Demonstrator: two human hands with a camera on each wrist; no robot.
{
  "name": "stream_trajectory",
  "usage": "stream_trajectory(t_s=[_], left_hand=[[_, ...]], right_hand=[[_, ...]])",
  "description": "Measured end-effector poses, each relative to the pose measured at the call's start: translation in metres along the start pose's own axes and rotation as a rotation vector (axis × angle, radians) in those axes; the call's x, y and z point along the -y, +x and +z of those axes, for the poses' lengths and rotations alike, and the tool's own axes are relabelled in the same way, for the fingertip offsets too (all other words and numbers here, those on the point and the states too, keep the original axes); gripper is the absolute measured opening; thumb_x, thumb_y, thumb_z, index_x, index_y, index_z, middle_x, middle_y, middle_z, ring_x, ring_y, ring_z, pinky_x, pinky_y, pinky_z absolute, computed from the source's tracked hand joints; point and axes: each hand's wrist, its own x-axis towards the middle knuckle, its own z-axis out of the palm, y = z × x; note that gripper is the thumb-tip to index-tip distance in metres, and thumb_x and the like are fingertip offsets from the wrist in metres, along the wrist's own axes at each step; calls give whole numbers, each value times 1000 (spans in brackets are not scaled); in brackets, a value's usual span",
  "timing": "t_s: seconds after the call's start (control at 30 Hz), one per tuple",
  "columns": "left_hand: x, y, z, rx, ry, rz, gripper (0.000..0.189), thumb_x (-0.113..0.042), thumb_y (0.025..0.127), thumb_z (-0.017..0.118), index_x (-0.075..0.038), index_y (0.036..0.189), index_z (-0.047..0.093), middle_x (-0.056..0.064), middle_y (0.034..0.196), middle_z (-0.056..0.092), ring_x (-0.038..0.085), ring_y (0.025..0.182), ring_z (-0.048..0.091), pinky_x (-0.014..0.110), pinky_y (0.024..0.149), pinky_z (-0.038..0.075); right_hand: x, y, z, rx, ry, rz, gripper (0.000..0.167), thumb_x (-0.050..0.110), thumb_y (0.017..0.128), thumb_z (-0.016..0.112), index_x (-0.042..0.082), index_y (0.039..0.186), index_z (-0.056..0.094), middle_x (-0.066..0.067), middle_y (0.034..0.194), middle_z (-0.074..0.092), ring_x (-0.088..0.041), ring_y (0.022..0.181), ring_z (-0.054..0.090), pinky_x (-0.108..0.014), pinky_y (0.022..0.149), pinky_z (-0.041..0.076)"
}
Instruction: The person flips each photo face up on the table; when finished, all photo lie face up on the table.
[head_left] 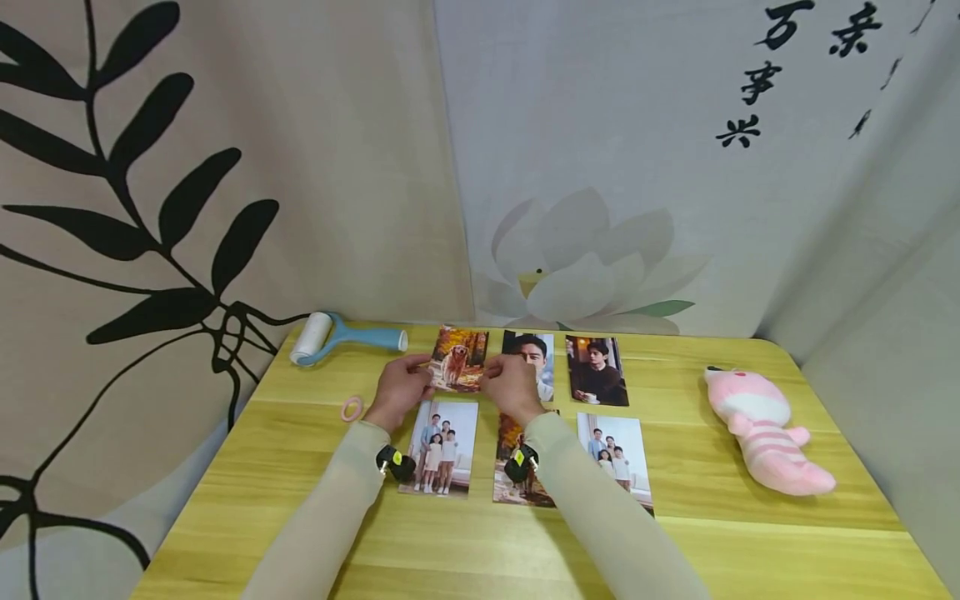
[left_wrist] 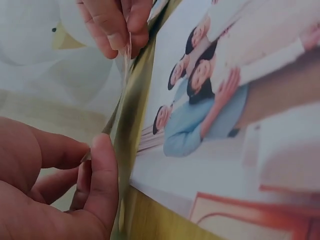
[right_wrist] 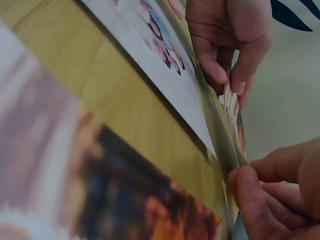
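A photo of a golden dog among autumn leaves is at the back left of a group of photos. My left hand pinches its left edge between thumb and fingers. At the opposite edge my right hand pinches it too. In the right wrist view the photo appears nearly edge-on, slightly bent. A portrait of a man in a light shirt is partly behind the right hand. Nearer me lie a family photo and a second dog photo, the latter partly covered by my right wrist.
A portrait of a man in a dark sweater and another family photo lie to the right. The pink plush toy rests at the table's right. A blue-handled lint roller and a pink ring are on the left.
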Motion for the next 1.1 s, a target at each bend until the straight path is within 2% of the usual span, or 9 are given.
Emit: stream_trajectory(t_s=[0.17, 0.3, 0.43, 0.53, 0.67, 0.9, 1.03, 1.1], left_hand=[[-1, -1, -1, -39, 109, 20, 42, -3, 102, 60, 2, 144, 62, 21, 111, 72, 12, 68, 68, 21, 60, 55], [-3, -4, -1, -62, 185, 35, 41, -5, 100, 62, 1, 141, 66, 19, 108, 75, 16, 69, 69, 22, 60, 53], [-4, -6, 1, -91, 305, 54, 40, -11, 99, 66, -3, 138, 69, 16, 110, 77, 16, 73, 71, 25, 68, 54], [-5, -6, 2, -117, 384, 66, 39, -19, 99, 67, -5, 135, 71, 14, 115, 78, 18, 82, 73, 31, 77, 57], [-7, -7, 3, -129, 409, 66, 39, -25, 100, 67, -6, 134, 72, 15, 120, 77, 26, 96, 74, 40, 87, 60], [-7, -10, 1, -152, 450, 73, 39, -28, 100, 65, -7, 132, 74, 15, 122, 77, 33, 108, 72, 46, 91, 59], [-6, -13, -1, -144, 462, 77, 40, -32, 102, 64, -7, 132, 72, 15, 122, 77, 33, 108, 73, 48, 90, 59], [-7, -16, -2, -128, 483, 98, 42, -34, 102, 64, -7, 134, 71, 15, 124, 76, 33, 109, 72, 49, 91, 59]], right_hand=[[6, -3, 0, 81, -14, 36, 33, 14, 93, 79, 0, 123, 76, -12, 107, 80, -28, 96, 76, -46, 85, 63], [10, -4, -2, 115, -20, 45, 37, 18, 95, 77, 0, 127, 75, -13, 110, 79, -27, 95, 75, -44, 83, 63], [10, -5, -4, 130, -21, 46, 38, 19, 97, 76, 0, 129, 73, -14, 113, 79, -28, 99, 75, -45, 83, 63], [9, -5, -5, 140, -22, 44, 40, 20, 97, 75, 0, 132, 72, -15, 117, 78, -31, 105, 74, -47, 86, 63], [8, -5, -6, 151, -21, 46, 42, 19, 98, 74, 0, 136, 70, -15, 120, 77, -28, 105, 75, -46, 86, 63], [9, -6, -8, 181, 11, 53, 46, 21, 100, 70, -1, 140, 67, -9, 100, 81, -14, 75, 74, -37, 77, 60], [9, -10, -13, 169, 38, 12, 45, 23, 102, 67, 2, 141, 66, -11, 115, 79, -11, 72, 74, -39, 79, 63], [8, -14, -18, 161, 26, -29, 43, 25, 103, 66, 4, 141, 67, -12, 122, 77, -12, 77, 75, -43, 81, 63]])
